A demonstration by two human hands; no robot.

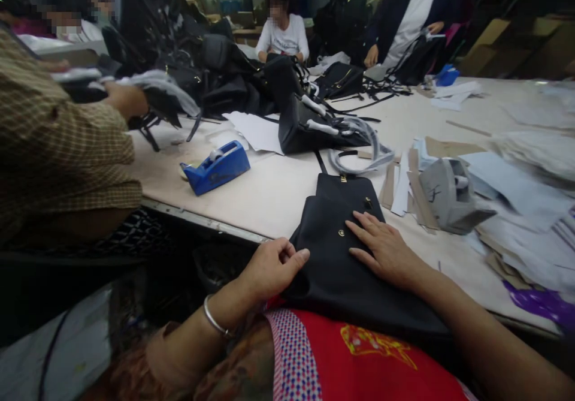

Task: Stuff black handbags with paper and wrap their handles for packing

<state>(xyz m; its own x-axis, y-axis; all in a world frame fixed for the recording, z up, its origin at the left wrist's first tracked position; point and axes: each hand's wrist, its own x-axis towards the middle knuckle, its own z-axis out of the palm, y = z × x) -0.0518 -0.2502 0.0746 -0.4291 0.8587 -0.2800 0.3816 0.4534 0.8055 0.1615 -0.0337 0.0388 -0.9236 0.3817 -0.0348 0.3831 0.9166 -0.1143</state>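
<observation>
A black leather bag (pixel 335 233) lies flat at the table's near edge, partly over my lap, with small gold studs and a gold clasp on its flap. My left hand (pixel 272 266), a silver bangle on the wrist, pinches the bag's left edge with thumb and curled fingers. My right hand (pixel 384 248) rests flat on the bag's front, fingers spread and pointing left toward a stud.
A blue tape dispenser (pixel 216 167) sits to the left, a grey one (pixel 449 194) to the right among card strips and paper sheets. More black bags (pixel 309 125) are piled farther back. A co-worker in a checked sleeve (pixel 54 143) works at left; others sit across the table (pixel 269 194).
</observation>
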